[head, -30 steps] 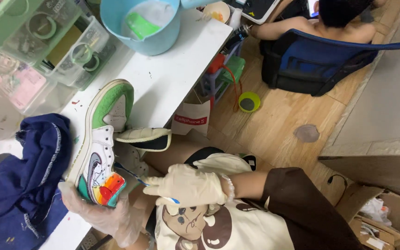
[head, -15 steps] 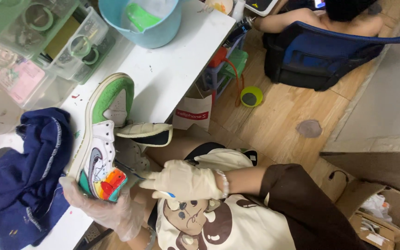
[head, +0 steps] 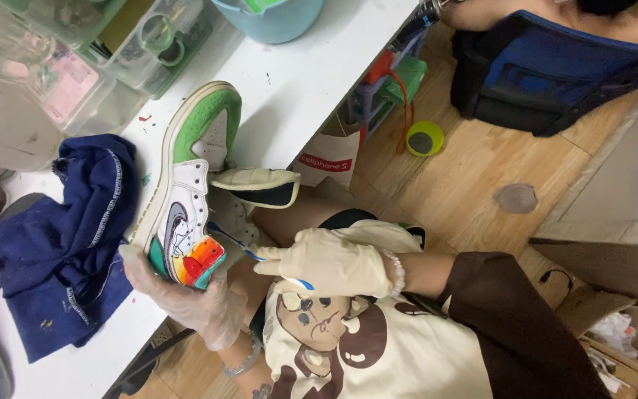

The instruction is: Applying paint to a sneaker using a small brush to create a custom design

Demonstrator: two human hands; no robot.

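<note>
Sneaker (head: pixel 186 199), white with a green collar and rainbow toe, leans on the white table (head: pixel 297 81) edge, its toe gripped in our clear-gloved left hand (head: pixel 186 295). At three o'clock from that toe, our cream-gloved right hand (head: pixel 330 262) clasps a blue-and-white toothbrush (head: pixel 241 247) whose head touches the shoe; a navy cloth (head: pixel 60 244) lies at nine o'clock.

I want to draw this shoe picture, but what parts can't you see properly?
Head view only:
- Shoe: toe hidden by the left hand; sole faces away.
- Toothbrush: handle mostly inside the right hand; bristles too small to tell.
- Bucket: cut off by the top edge.
- Bins: contents blurred behind the plastic.
- Person on the floor: cut off at top.
</note>
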